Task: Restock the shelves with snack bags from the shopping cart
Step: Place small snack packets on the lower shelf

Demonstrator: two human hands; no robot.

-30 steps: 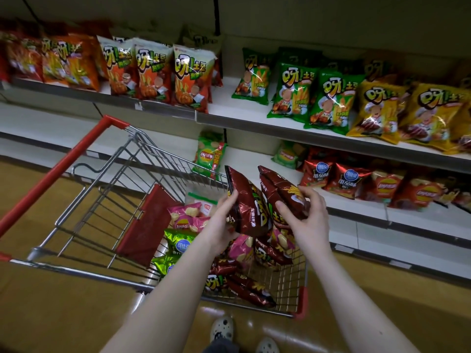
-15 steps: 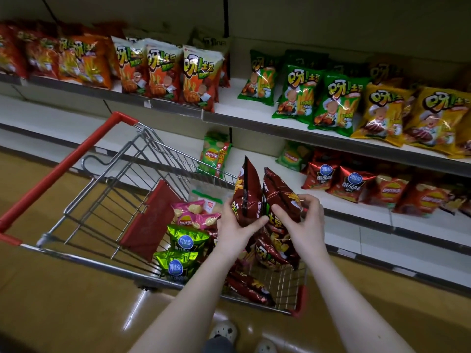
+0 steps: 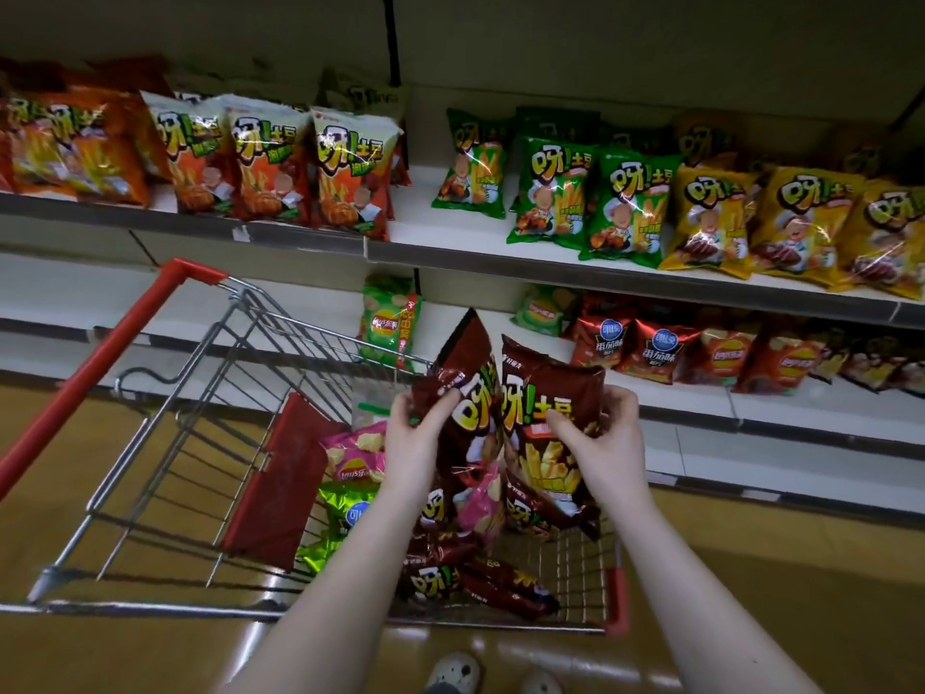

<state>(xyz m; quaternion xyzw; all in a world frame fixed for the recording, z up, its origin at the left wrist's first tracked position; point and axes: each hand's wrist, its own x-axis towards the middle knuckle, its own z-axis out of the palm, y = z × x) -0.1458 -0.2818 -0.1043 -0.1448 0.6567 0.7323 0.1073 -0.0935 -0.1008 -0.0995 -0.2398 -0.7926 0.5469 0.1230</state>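
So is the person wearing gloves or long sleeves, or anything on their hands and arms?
No gloves and no sleeves in view. The left hand and right hand are bare, with no rings that I can see. The left forearm and right forearm are bare too, right to the picture's edge, and neither wrist has a watch or bracelet.

Shop aisle, dim light, shelving runs along the far side.
Beige back panel [image 3: 625, 37] split by a dark vertical upright [image 3: 394, 42]. White upper shelf [image 3: 425, 212] with a grey front strip [image 3: 500, 256]. White lower shelf [image 3: 685, 395] beneath it, pale base panel [image 3: 781, 468] at floor level. Floor [image 3: 65, 443] is glossy yellow-brown, with pale glare streaks near centre.
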